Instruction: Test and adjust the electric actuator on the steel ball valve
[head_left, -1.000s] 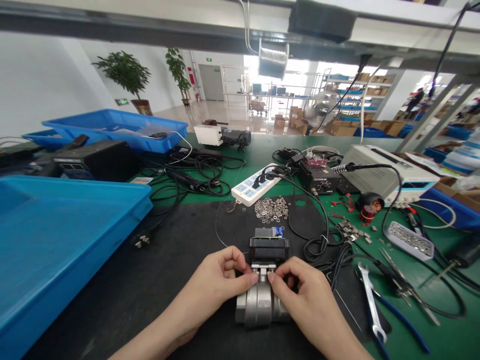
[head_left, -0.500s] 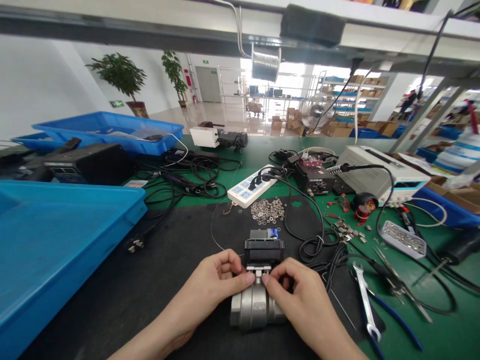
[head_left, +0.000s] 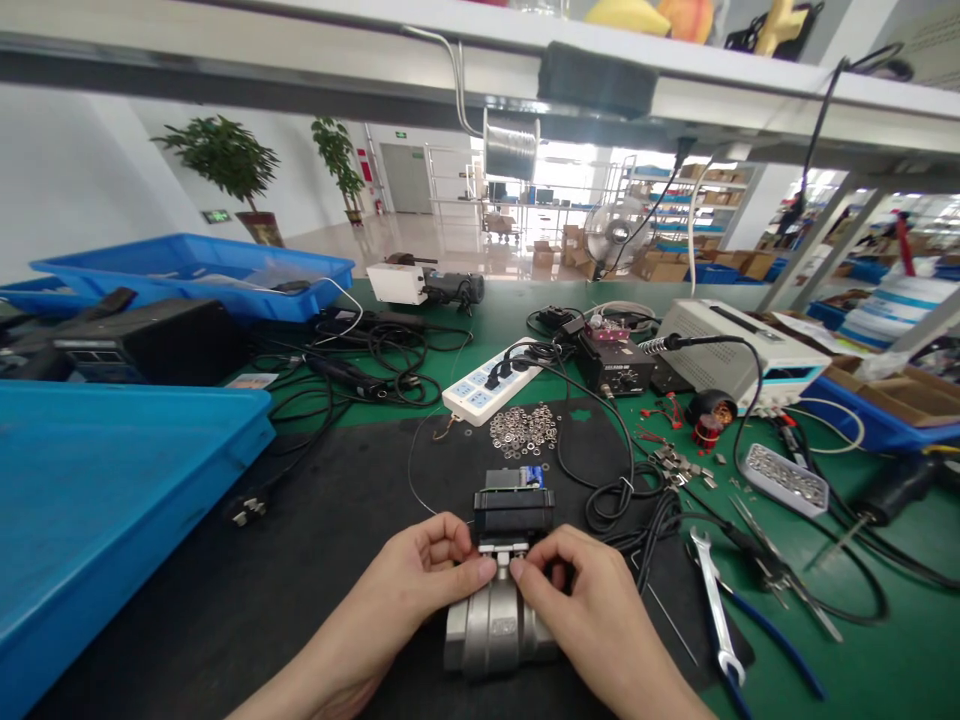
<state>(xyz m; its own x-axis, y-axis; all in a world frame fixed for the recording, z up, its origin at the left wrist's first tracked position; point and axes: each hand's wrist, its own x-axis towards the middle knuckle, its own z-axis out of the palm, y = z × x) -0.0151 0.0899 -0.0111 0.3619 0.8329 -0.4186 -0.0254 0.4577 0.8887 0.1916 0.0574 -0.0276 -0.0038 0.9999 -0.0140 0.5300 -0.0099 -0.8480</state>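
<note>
A metal ball valve (head_left: 493, 632) sits on the black mat, with a black actuator housing (head_left: 514, 513) mounted above it. On top of the housing shows a small circuit board with a blue part (head_left: 533, 476). My left hand (head_left: 420, 572) pinches at the left side of the metal bracket (head_left: 504, 549) between valve and housing. At the right side of that bracket, my right hand (head_left: 581, 580) is closed in a like pinch, thumb beside the valve's neck. Whatever small pieces the fingertips hold are hidden.
Loose washers (head_left: 525, 428) lie beyond the housing, near a white power strip (head_left: 491, 382). To the right are a wrench (head_left: 716, 605), blue-handled pliers (head_left: 776, 635), tweezers (head_left: 787, 570) and cables. A large blue tray (head_left: 112, 500) takes up the left. A shelf (head_left: 300, 60) spans overhead.
The whole view has shifted slightly, so things appear a little lower and further left. Both hands keep their pinch at the bracket; the valve stays in place.
</note>
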